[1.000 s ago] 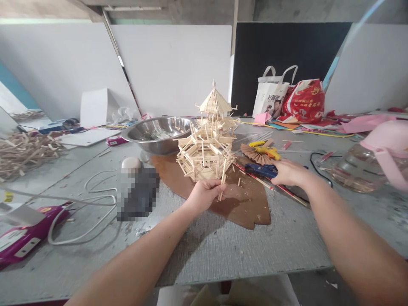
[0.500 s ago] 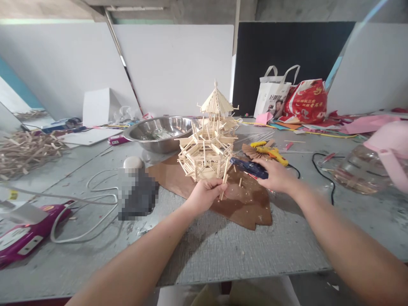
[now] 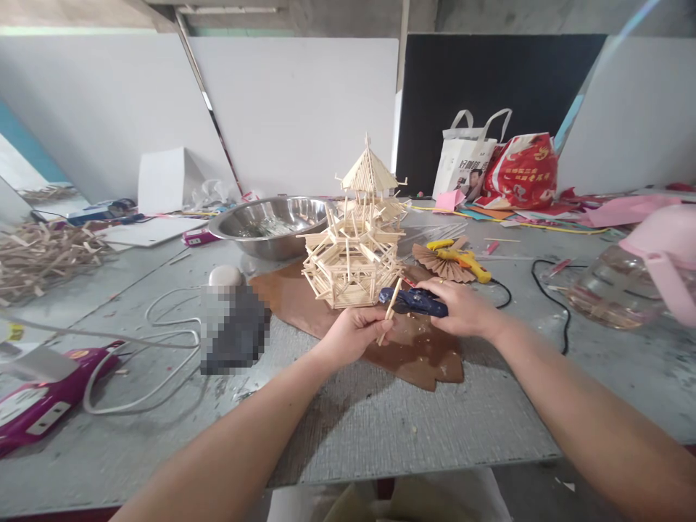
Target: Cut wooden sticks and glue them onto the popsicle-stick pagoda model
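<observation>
My left hand (image 3: 354,335) pinches thin wooden sticks (image 3: 392,304), held upright at a slant just in front of the stick model. A dark blue hand tool (image 3: 417,301) is gripped in my right hand (image 3: 466,307). Its left end meets the sticks or lies just behind them; its exact kind is unclear. Behind my left hand stands a pagoda-like model (image 3: 353,268) made of pale sticks, with an open frame in front and a pointed roof at the back. Beneath lies a brown sheet (image 3: 407,359) scattered with small bits.
A steel basin (image 3: 255,243) sits behind left. Right of the model are a yellow glue gun (image 3: 472,262) and a pleated brown fan (image 3: 441,267). A pink-lidded jug (image 3: 620,290) stands farther right. White cable (image 3: 163,409) and a purple power strip (image 3: 65,391) lie left.
My right hand has moved left and slightly down, bringing the blue tool to the sticks. The sticks in my left hand lean more to the right.
</observation>
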A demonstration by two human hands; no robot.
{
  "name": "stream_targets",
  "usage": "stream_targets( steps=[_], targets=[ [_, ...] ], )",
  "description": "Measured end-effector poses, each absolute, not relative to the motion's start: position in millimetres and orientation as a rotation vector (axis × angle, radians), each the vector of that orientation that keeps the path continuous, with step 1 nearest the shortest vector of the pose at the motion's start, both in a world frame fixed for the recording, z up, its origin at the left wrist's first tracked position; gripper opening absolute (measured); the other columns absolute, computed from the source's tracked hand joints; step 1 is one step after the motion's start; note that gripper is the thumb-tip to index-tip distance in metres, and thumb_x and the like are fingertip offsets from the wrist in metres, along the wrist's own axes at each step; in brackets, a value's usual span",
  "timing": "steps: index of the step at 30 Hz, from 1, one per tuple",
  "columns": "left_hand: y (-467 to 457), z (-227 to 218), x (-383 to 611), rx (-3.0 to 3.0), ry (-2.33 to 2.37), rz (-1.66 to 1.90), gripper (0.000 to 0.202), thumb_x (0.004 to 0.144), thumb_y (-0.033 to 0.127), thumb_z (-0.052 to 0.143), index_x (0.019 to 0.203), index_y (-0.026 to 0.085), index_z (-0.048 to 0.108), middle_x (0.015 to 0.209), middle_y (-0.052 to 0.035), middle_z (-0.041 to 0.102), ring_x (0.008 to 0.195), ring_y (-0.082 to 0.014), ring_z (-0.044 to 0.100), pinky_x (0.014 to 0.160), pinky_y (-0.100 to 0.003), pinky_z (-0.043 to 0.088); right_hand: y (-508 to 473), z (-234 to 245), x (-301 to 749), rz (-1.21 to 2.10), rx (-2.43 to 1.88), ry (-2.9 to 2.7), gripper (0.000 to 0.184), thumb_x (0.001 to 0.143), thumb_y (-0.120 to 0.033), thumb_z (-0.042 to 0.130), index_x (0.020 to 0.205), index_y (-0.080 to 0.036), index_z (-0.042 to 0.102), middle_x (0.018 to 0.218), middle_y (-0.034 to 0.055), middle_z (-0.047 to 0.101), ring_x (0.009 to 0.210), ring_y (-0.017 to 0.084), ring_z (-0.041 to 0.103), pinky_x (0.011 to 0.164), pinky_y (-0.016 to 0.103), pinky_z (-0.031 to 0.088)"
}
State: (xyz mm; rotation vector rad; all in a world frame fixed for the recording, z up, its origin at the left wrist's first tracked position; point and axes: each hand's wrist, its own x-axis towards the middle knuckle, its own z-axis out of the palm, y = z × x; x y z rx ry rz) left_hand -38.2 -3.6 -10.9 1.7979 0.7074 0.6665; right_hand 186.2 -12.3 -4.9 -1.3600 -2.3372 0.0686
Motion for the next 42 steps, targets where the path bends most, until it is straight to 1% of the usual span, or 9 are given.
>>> stream_targets(
  steps=[4, 8, 13, 21, 30, 42],
  targets=[
    [-3.8, -13.3, -38.5, 1.812, 0.744, 0.65, 0.028, 0.074, 0.036, 0.049, 0.064, 0.012, 0.059, 0.058, -0.0007, 0.056, 0.056, -0.0085, 0.049, 0.059, -0.021, 0.039, -14.7, -3.9, 182.2, 0.067, -1.292, -2.384, 0.05, 0.058, -0.016, 0.05, 0.107, -0.014, 0.049, 0.101, 0.0111, 0.056, 0.094, 0.022, 0.051, 0.078, 0.033, 0.04],
    [-3.9, -13.5, -38.4, 1.803, 0.725, 0.648, 0.027, 0.073, 0.036, 0.051, 0.063, 0.012, 0.059, 0.059, -0.0022, 0.058, 0.056, -0.0095, 0.05, 0.058, -0.022, 0.04, -17.2, -4.0, 179.6, 0.031, -1.303, -2.391, 0.047, 0.059, -0.018, 0.052, 0.106, -0.017, 0.05, 0.098, 0.0086, 0.058, 0.09, 0.022, 0.052, 0.075, 0.033, 0.041],
    [-5.4, -10.1, -38.3, 1.824, 0.725, 0.651, 0.029, 0.074, 0.036, 0.05, 0.061, 0.011, 0.058, 0.06, -0.0037, 0.058, 0.058, -0.011, 0.05, 0.061, -0.024, 0.039, -17.6, -6.9, 177.9, 0.016, -1.286, -2.403, 0.043, 0.06, -0.019, 0.052, 0.103, -0.017, 0.051, 0.095, 0.0083, 0.059, 0.087, 0.021, 0.054, 0.073, 0.033, 0.042],
    [-3.6, -12.3, -39.1, 1.841, 0.693, 0.637, 0.027, 0.076, 0.034, 0.049, 0.063, 0.011, 0.058, 0.059, -0.0023, 0.056, 0.058, -0.0099, 0.05, 0.062, -0.024, 0.039, -16.4, -8.5, 179.3, -0.005, -1.253, -2.396, 0.045, 0.059, -0.019, 0.053, 0.104, -0.017, 0.05, 0.094, 0.0078, 0.059, 0.086, 0.021, 0.054, 0.072, 0.032, 0.042],
    [-2.6, -16.4, -39.7, 1.807, 0.682, 0.627, 0.026, 0.075, 0.034, 0.05, 0.064, 0.012, 0.059, 0.06, -0.002, 0.056, 0.056, -0.0091, 0.049, 0.06, -0.023, 0.039, -14.9, -7.2, 181.5, -0.024, -1.238, -2.397, 0.044, 0.059, -0.017, 0.052, 0.103, -0.017, 0.05, 0.095, 0.0083, 0.059, 0.088, 0.021, 0.054, 0.073, 0.032, 0.041],
    [-4.3, -12.3, -39.5, 1.814, 0.716, 0.602, 0.028, 0.075, 0.035, 0.05, 0.064, 0.012, 0.06, 0.057, -0.0013, 0.056, 0.055, -0.0084, 0.048, 0.057, -0.021, 0.038, -16.6, -7.5, 180.9, -0.072, -1.299, -2.403, 0.038, 0.062, -0.023, 0.054, 0.099, -0.019, 0.053, 0.092, 0.0067, 0.061, 0.081, 0.02, 0.056, 0.068, 0.03, 0.041]
  ],
)
